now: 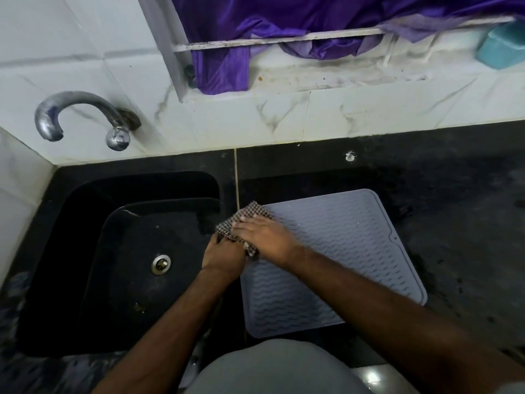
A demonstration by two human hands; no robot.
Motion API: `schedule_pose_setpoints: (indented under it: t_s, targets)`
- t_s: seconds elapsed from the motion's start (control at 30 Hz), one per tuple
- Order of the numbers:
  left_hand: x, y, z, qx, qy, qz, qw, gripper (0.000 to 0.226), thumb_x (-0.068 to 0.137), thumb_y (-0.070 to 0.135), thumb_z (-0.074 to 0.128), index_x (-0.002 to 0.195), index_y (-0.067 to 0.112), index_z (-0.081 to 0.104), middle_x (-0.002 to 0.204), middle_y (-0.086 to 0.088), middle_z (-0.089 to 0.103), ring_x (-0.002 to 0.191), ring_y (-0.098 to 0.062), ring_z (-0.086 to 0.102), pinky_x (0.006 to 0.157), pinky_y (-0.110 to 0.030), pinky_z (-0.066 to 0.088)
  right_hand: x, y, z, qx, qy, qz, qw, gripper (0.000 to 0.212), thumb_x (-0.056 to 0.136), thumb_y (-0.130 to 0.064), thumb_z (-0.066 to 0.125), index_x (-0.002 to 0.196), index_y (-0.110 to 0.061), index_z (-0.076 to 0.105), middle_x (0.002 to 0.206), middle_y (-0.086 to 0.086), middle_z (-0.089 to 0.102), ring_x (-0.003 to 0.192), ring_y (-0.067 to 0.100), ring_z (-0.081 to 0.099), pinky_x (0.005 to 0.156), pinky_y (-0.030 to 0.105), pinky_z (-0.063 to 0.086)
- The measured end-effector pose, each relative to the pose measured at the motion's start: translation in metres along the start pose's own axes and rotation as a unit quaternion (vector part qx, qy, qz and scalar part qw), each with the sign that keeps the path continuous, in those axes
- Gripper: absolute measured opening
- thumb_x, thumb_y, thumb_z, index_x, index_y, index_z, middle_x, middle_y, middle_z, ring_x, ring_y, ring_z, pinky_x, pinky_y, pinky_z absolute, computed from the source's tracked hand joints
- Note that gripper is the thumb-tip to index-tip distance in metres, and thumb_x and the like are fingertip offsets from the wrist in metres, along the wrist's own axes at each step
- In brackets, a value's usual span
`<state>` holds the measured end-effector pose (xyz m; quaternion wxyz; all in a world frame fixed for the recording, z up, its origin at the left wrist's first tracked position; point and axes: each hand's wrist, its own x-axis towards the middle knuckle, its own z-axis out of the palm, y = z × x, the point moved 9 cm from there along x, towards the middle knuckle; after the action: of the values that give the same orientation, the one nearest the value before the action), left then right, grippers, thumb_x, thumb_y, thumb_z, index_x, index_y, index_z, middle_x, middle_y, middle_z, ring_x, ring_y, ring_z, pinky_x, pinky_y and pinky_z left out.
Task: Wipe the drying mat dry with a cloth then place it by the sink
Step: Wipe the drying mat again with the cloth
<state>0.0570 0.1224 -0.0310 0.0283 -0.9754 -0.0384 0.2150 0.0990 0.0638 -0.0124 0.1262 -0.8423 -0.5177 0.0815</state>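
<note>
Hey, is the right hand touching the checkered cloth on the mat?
Touching. The head view shows the right hand lying flat on the checkered cloth, pressing it onto the grey drying mat at its corner nearest the sink.

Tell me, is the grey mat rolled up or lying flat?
Flat. The drying mat lies spread on the dark counter, its wavy ridges showing.

I'm looking at a home kitchen: a black sink [122,251] sunk into a dark stone worktop [426,180], a chrome tap [82,115] at ten o'clock, marbled white wall tiles [369,109], a purple curtain [284,24] at twelve.
</note>
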Motion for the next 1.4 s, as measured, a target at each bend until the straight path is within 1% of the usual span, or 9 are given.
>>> schedule_pose_setpoints:
  t_s: [0.1, 0.27, 0.57, 0.7, 0.97, 1.1, 1.23, 1.33, 1.4]
  targets:
    - [0.0, 0.008, -0.002, 0.011, -0.006, -0.005, 1.0, 0.057, 0.1, 0.026, 0.04, 0.156, 0.012, 0.032, 0.158, -0.007, 0.04, 0.148, -0.02, 0.03, 0.125, -0.047, 0.01, -0.019, 0.026, 0.028, -0.025, -0.062, 0.005, 0.998, 0.054, 0.103, -0.025, 0.044, 0.155, -0.029, 0.032, 0.161, -0.007, 0.031, 0.151, 0.015, 0.021, 0.122, 0.036, 0.005]
    - [0.007, 0.017, 0.003, 0.053, -0.051, -0.01, 0.997, 0.055, 0.101, 0.022, 0.036, 0.155, 0.012, 0.033, 0.166, -0.014, 0.019, 0.155, -0.025, 0.013, 0.123, -0.054, 0.008, -0.032, 0.067, 0.008, -0.089, -0.095, 0.003, 0.992, 0.045, 0.104, -0.034, 0.038, 0.146, -0.047, 0.04, 0.156, -0.023, 0.034, 0.149, 0.008, 0.022, 0.122, 0.036, 0.009]
    - [0.015, 0.027, 0.004, 0.116, -0.062, -0.023, 0.991, 0.051, 0.102, 0.02, 0.04, 0.151, 0.005, 0.038, 0.164, -0.025, 0.016, 0.152, -0.035, 0.018, 0.124, -0.048, 0.015, -0.115, 0.174, -0.027, -0.082, -0.073, 0.259, 0.96, 0.048, 0.099, -0.023, 0.049, 0.141, -0.046, 0.048, 0.153, -0.022, 0.04, 0.145, 0.012, 0.032, 0.121, 0.04, 0.019]
    - [0.014, 0.031, 0.007, 0.107, -0.04, -0.023, 0.993, 0.052, 0.104, 0.017, 0.036, 0.153, -0.003, 0.031, 0.163, -0.028, 0.016, 0.152, -0.038, 0.016, 0.124, -0.046, 0.016, -0.17, 0.218, -0.044, -0.087, -0.06, 0.376, 0.92, 0.05, 0.098, -0.025, 0.047, 0.146, -0.041, 0.044, 0.158, -0.014, 0.035, 0.147, 0.016, 0.028, 0.121, 0.041, 0.021]
    - [0.013, 0.021, 0.015, -0.025, -0.041, -0.003, 0.999, 0.047, 0.107, 0.023, 0.034, 0.148, 0.003, 0.041, 0.166, -0.024, 0.006, 0.155, -0.034, 0.004, 0.125, -0.043, 0.01, -0.158, 0.203, -0.003, -0.012, -0.074, 0.596, 0.8, 0.058, 0.103, -0.009, 0.033, 0.156, -0.004, 0.011, 0.163, 0.025, 0.011, 0.143, 0.06, 0.009, 0.111, 0.068, 0.028]
    - [0.015, 0.011, 0.016, -0.105, -0.051, 0.006, 0.993, 0.065, 0.106, 0.033, 0.038, 0.156, -0.003, 0.018, 0.167, -0.019, 0.001, 0.155, -0.028, 0.001, 0.127, -0.039, 0.003, -0.094, 0.164, 0.01, 0.014, -0.095, 0.568, 0.818, 0.056, 0.103, -0.006, 0.031, 0.155, 0.002, 0.011, 0.157, 0.037, 0.013, 0.14, 0.063, 0.016, 0.108, 0.072, 0.024]
    - [0.02, 0.008, 0.021, -0.084, -0.077, 0.01, 0.993, 0.062, 0.105, 0.038, 0.041, 0.154, 0.002, 0.032, 0.167, -0.018, 0.003, 0.155, -0.029, 0.002, 0.127, -0.041, 0.004, -0.052, 0.128, 0.025, 0.007, -0.107, 0.541, 0.834, 0.05, 0.102, -0.011, 0.033, 0.15, 0.0, 0.032, 0.154, 0.032, 0.03, 0.14, 0.055, 0.028, 0.108, 0.069, 0.026]
    - [0.021, 0.013, 0.018, -0.064, -0.091, 0.013, 0.994, 0.052, 0.105, 0.034, 0.037, 0.151, 0.009, 0.042, 0.167, -0.019, 0.001, 0.155, -0.031, 0.0, 0.126, -0.043, 0.003, -0.022, 0.078, 0.008, -0.034, -0.121, 0.437, 0.891, 0.037, 0.101, -0.014, 0.04, 0.133, -0.006, 0.056, 0.137, 0.018, 0.057, 0.128, 0.037, 0.051, 0.107, 0.057, 0.038]
    - [0.02, 0.019, 0.016, -0.056, -0.088, 0.02, 0.994, 0.057, 0.106, 0.033, 0.035, 0.159, 0.013, 0.027, 0.167, -0.018, 0.0, 0.155, -0.032, -0.001, 0.126, -0.044, 0.004, -0.007, 0.052, -0.006, -0.017, -0.12, 0.363, 0.924, 0.038, 0.101, -0.019, 0.047, 0.137, -0.009, 0.054, 0.139, 0.013, 0.056, 0.129, 0.032, 0.052, 0.109, 0.05, 0.04]
